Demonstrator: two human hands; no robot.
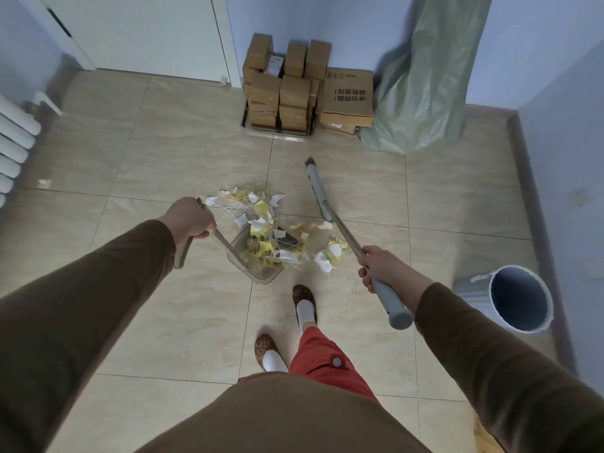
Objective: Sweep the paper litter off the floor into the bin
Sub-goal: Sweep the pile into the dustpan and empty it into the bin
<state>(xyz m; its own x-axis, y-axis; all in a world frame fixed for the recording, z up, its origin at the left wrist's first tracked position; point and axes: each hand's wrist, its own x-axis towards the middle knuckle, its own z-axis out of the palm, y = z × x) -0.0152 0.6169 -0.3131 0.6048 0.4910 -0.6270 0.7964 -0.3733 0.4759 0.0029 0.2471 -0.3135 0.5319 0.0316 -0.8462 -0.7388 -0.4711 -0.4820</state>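
A heap of yellow and white paper scraps (pixel 261 223) lies on the tiled floor in front of my feet. Part of it sits in a translucent dustpan (pixel 264 276) that stands on the floor beneath the heap. My left hand (pixel 191 219) grips the top of the dustpan's long handle. The grey broom (pixel 327 210) slants from lower right up to the floor beyond the scraps, and my right hand (pixel 380 268) grips its handle near the thick grey end. A grey round bin (pixel 519 297) stands empty at the right, close to the wall.
Stacked cardboard boxes (pixel 287 86) and a green sack (pixel 421 86) fill the far corner. A white radiator (pixel 13 148) lines the left wall, with a single paper scrap (pixel 44 183) near it. A white door (pixel 147 31) is at the back. My feet (pixel 304 305) stand just behind the dustpan.
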